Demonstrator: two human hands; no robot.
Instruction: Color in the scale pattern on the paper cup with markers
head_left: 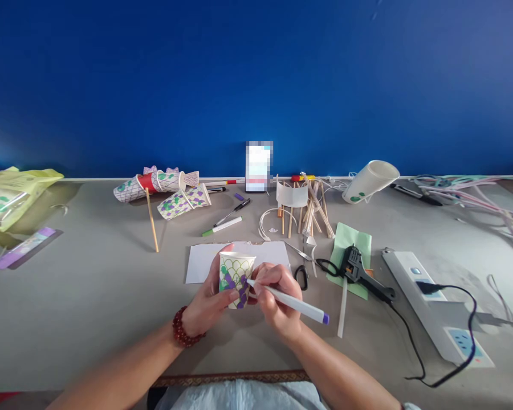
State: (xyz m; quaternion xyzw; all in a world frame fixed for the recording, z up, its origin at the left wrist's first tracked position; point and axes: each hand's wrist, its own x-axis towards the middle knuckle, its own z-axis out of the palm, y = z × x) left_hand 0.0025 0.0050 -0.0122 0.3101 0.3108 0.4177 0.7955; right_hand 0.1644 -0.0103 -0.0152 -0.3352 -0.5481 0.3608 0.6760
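Observation:
A paper cup (pixel 236 267), patterned with scales partly coloured purple and green, is held up above the table. My left hand (pixel 211 296) wraps its side, with the thumb across the front. Between the fingers of my right hand (pixel 280 296) is a white marker (pixel 301 306) with a purple end; its tip meets the cup's right side or comes very near it. White paper sheets (pixel 199 266) lie just behind the cup. Further back are a green marker (pixel 222 226) and a black pen (pixel 232 213).
A glue gun (pixel 359 273) rests on green paper (pixel 344 242), beside scissors (pixel 301 277). Right of it lies a power strip (pixel 414 296) with a black cord. Wooden sticks (pixel 314 210), decorated cups (pixel 183 202), a white cup (pixel 371 181) and a phone (pixel 257 165) stand or lie along the blue wall.

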